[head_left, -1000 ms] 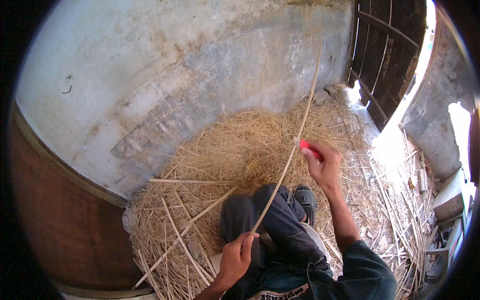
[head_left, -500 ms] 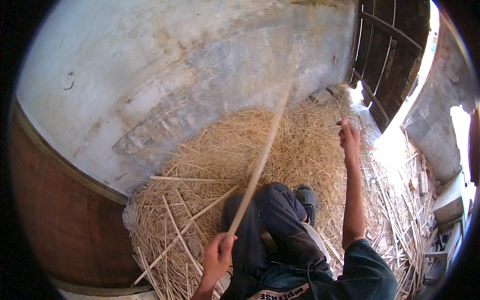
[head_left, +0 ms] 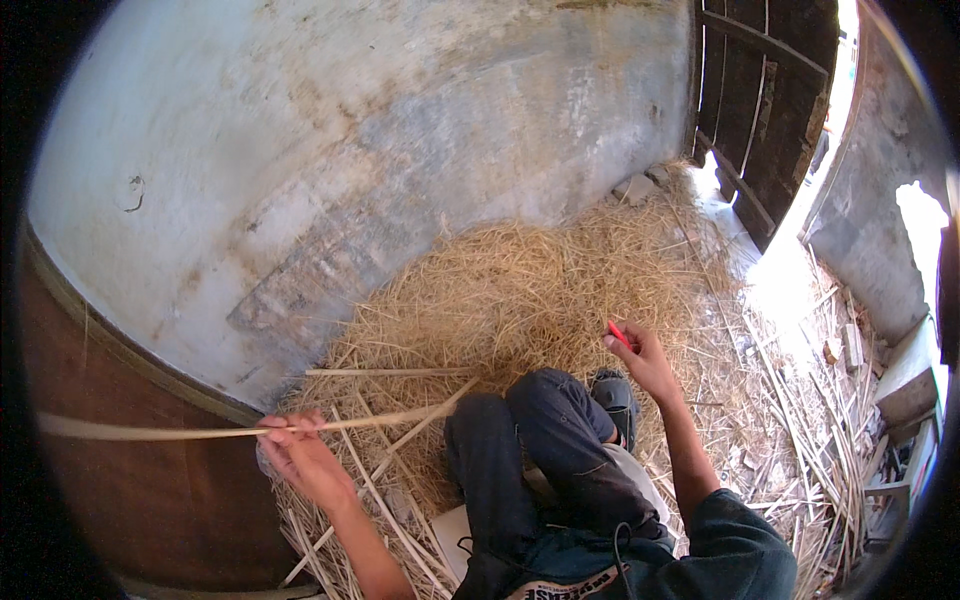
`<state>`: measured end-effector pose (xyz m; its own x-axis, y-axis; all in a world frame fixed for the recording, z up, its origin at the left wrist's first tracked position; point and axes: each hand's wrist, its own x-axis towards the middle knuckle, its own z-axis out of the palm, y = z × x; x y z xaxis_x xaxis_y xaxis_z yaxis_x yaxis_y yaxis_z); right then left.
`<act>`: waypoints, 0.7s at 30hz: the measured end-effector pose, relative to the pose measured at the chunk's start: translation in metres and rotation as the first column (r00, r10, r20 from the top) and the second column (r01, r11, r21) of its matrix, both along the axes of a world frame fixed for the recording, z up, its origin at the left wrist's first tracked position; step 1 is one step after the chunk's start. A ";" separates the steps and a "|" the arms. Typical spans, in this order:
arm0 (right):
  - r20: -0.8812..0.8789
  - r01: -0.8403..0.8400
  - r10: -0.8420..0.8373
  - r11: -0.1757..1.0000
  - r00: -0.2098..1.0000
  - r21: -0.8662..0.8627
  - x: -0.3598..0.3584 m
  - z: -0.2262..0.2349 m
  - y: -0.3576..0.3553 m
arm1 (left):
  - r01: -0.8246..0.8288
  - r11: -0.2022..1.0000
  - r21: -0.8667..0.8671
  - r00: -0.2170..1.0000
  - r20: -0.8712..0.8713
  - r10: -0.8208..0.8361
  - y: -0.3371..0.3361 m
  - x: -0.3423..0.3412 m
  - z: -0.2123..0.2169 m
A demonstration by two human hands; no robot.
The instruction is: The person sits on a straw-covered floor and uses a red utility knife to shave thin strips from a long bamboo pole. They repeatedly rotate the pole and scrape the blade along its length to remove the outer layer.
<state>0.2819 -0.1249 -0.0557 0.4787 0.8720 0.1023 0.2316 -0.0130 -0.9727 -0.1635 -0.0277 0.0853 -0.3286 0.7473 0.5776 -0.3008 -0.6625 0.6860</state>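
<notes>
Out to the left, my left hand (head_left: 308, 468) pinches a long, pale bamboo strip (head_left: 190, 434) near its middle. The strip lies nearly level, one end blurred over the brown panel and the other tapering toward my knees. Beyond my right knee, my right hand (head_left: 645, 362) is closed around a small bright red object (head_left: 619, 335). Only its red end shows, so its kind is unclear. The two hands are wide apart, with my bent legs (head_left: 545, 430) between and below them.
A heap of fine shavings (head_left: 520, 270) spreads in front of me against the stained wall (head_left: 400, 140). Loose strips (head_left: 395, 372) lie at the left, and more cut strips (head_left: 810, 430) at the right. A brown panel (head_left: 130, 500) stands left; a dark wooden door (head_left: 765, 110) stands far right.
My left hand has moved left and up, swinging the strip from steep to nearly level. My right hand has come down and left toward my knees, and the red object now shows in it.
</notes>
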 end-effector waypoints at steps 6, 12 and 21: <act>-0.172 -0.088 0.094 0.995 0.981 0.042 -0.043 0.029 -0.014 | 0.274 0.953 -0.131 0.961 0.006 -0.276 -0.015 0.038 -0.027; -0.405 -0.160 0.245 0.959 0.881 0.232 -0.087 0.073 -0.028 | 0.550 0.803 -0.230 0.833 0.226 -0.506 -0.033 0.089 -0.073; -0.741 0.134 0.310 0.871 0.595 0.472 -0.109 0.095 -0.011 | 0.660 0.603 -0.449 0.669 -0.015 -0.743 -0.067 0.140 -0.064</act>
